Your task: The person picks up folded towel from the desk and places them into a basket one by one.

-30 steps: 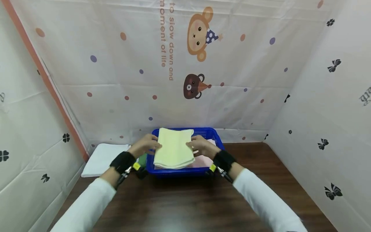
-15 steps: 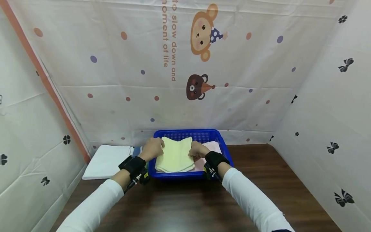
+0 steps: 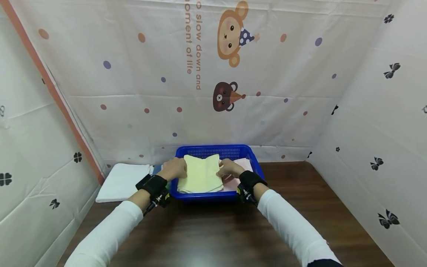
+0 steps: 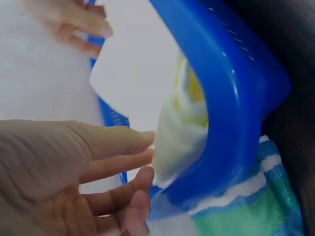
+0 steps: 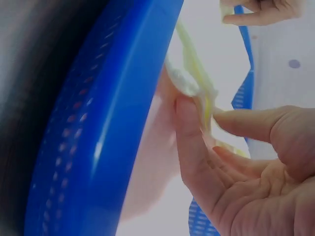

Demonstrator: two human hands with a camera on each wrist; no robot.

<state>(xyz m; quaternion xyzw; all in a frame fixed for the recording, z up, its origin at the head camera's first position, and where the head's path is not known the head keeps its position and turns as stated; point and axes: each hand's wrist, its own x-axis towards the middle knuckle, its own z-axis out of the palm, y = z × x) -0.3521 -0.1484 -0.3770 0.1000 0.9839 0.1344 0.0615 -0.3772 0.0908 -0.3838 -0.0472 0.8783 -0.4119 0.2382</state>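
A folded pale yellow towel (image 3: 201, 174) lies in the left part of a blue plastic basket (image 3: 213, 149). My left hand (image 3: 175, 168) pinches its left edge; the left wrist view shows the thumb and fingertips meeting at the folded layers, just inside the basket rim (image 4: 231, 93). On the opposite side, my right hand (image 3: 230, 168) grips the right edge between thumb and fingers, plain in the right wrist view, where the yellow folds (image 5: 197, 73) show. A pink folded cloth (image 3: 245, 164) lies in the basket to the right, partly behind my right hand.
A white folded towel (image 3: 123, 181) lies on the dark wooden table (image 3: 200, 233) left of the basket. Between them is a blue, white and green striped towel (image 4: 236, 206), mostly hidden by my left hand in the head view. Printed curtains (image 3: 133, 74) enclose the back and sides.
The yellow towel has come down from above the basket into it, both hands moving with it. Over the last half second the hands have barely shifted.
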